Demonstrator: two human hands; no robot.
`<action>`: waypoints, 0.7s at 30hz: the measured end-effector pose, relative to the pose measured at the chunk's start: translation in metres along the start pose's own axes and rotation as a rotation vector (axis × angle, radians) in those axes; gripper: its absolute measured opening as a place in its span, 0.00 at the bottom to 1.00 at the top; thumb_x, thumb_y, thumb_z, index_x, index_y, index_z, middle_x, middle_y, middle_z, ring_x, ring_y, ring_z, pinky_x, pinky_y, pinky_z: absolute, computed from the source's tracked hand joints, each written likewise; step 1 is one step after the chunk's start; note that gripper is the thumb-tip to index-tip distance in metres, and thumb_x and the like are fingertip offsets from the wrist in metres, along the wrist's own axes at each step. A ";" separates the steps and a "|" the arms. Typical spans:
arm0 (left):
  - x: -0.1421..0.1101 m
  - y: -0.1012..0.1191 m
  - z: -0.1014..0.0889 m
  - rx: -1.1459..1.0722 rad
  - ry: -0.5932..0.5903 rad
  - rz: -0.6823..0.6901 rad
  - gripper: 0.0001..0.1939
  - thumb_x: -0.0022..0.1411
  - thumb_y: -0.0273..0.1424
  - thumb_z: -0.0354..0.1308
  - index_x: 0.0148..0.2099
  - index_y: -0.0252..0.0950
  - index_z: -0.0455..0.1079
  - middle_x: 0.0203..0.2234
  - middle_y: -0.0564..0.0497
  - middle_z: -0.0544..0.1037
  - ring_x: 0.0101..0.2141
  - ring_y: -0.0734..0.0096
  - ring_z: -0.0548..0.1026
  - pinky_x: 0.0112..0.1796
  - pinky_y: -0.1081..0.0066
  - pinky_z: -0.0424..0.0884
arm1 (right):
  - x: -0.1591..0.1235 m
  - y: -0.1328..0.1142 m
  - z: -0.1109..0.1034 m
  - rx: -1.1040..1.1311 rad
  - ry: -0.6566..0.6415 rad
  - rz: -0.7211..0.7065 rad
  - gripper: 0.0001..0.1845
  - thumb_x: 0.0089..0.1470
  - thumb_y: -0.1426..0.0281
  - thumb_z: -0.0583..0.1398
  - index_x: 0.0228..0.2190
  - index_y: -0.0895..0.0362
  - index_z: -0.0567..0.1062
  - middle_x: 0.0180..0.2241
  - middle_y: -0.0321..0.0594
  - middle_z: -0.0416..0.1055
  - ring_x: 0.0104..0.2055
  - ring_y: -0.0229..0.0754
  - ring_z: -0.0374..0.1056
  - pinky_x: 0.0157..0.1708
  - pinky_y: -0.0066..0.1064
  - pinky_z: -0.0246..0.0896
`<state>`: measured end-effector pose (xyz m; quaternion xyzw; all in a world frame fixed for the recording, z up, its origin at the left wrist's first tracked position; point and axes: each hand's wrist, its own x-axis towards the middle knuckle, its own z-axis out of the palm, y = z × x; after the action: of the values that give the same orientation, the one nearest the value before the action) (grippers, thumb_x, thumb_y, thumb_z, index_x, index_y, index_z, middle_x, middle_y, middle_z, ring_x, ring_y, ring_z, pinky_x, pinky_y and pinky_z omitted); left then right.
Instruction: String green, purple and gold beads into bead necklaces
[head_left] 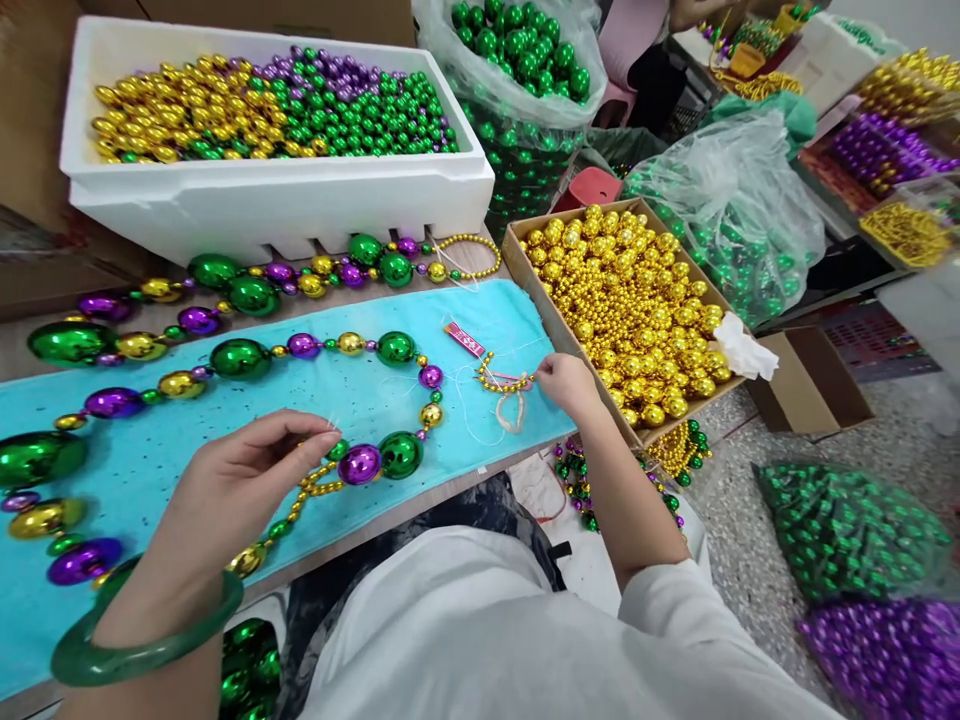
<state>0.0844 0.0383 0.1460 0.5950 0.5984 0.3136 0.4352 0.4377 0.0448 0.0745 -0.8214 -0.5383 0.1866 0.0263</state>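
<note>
A long bead strand (360, 464) of green, purple and gold balls lies curved on the turquoise cloth (360, 390). At its near end my left hand (232, 490), wearing a green bangle (146, 660), pinches a thin whitish string (334, 422) between thumb and finger. The green bead beside those fingertips is partly covered. To the right, my right hand (568, 385) closes its fingertips on the end of a short strand of small gold beads (495, 385). Close by on the cloth are scissors (511, 408) and a small pink packet (463, 339).
A white foam box (285, 195) of mixed beads stands behind the cloth, with a finished-looking strand (251, 295) before it. A cardboard box (544, 280) of gold beads borders the right side. Bags of green beads (847, 530) and purple beads (885, 650) lie on the floor.
</note>
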 end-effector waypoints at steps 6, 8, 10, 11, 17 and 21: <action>0.001 -0.008 0.000 -0.005 0.008 -0.056 0.11 0.45 0.42 0.67 0.30 0.43 0.76 0.27 0.53 0.78 0.28 0.68 0.72 0.28 0.72 0.71 | -0.014 0.003 0.016 0.013 -0.030 -0.038 0.15 0.56 0.66 0.56 0.42 0.54 0.79 0.42 0.47 0.75 0.43 0.48 0.71 0.38 0.32 0.61; 0.001 -0.009 0.000 0.007 0.003 -0.067 0.12 0.45 0.43 0.67 0.30 0.43 0.76 0.27 0.53 0.78 0.29 0.68 0.73 0.29 0.72 0.72 | -0.012 -0.003 0.025 0.064 -0.009 -0.117 0.18 0.56 0.65 0.58 0.47 0.55 0.77 0.45 0.46 0.73 0.46 0.47 0.69 0.43 0.32 0.61; 0.001 -0.010 -0.001 0.018 0.008 -0.078 0.13 0.45 0.43 0.67 0.30 0.42 0.76 0.28 0.53 0.78 0.30 0.68 0.73 0.30 0.72 0.71 | -0.009 -0.008 0.032 0.083 0.001 -0.200 0.20 0.55 0.67 0.59 0.49 0.57 0.75 0.47 0.47 0.71 0.50 0.46 0.66 0.47 0.32 0.60; 0.001 -0.011 -0.001 0.019 0.013 -0.086 0.13 0.45 0.43 0.67 0.31 0.42 0.76 0.28 0.52 0.78 0.30 0.68 0.73 0.30 0.73 0.71 | -0.008 -0.010 0.035 0.084 0.001 -0.234 0.21 0.54 0.69 0.59 0.50 0.59 0.74 0.48 0.48 0.71 0.51 0.46 0.66 0.49 0.32 0.59; 0.003 -0.011 0.000 -0.059 0.004 -0.079 0.13 0.44 0.41 0.67 0.30 0.40 0.75 0.28 0.52 0.77 0.30 0.70 0.72 0.29 0.74 0.71 | -0.020 -0.017 0.006 -0.010 -0.143 -0.214 0.30 0.57 0.65 0.58 0.58 0.63 0.62 0.44 0.52 0.75 0.43 0.49 0.70 0.40 0.34 0.61; 0.004 -0.008 0.000 -0.061 0.003 -0.100 0.13 0.45 0.41 0.67 0.32 0.39 0.75 0.28 0.52 0.76 0.29 0.71 0.71 0.28 0.75 0.71 | -0.030 -0.013 -0.040 -0.164 -0.307 -0.184 0.25 0.53 0.62 0.60 0.51 0.60 0.71 0.38 0.50 0.76 0.39 0.50 0.71 0.33 0.33 0.58</action>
<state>0.0808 0.0414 0.1379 0.5502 0.6182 0.3106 0.4675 0.4292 0.0293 0.1230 -0.7300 -0.6222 0.2619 -0.1061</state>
